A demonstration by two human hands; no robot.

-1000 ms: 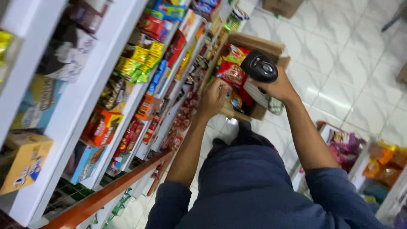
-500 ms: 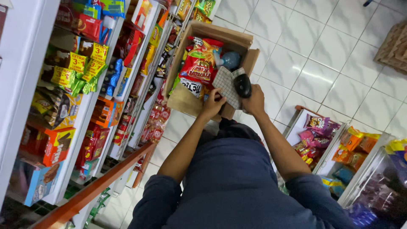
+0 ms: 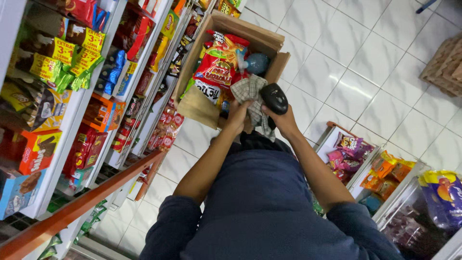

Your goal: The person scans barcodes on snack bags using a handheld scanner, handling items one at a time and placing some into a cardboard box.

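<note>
Right hand (image 3: 284, 120) curled around a black scanner (image 3: 274, 98), fingers pressed on its grip. Left hand (image 3: 239, 113) pinching a checked cloth (image 3: 250, 94) at the rim of the open cardboard box (image 3: 226, 24) on the tiled floor. Loose cloth likely to drape over the scanner or slide down among the red snack bag (image 3: 219, 62) and other packets.

Brown cardboard box (image 3: 269, 36) sits on the white tiled floor (image 3: 337, 62), snack shelves (image 3: 77, 106) to its left, red chip bag (image 3: 216, 62) inside it.
</note>
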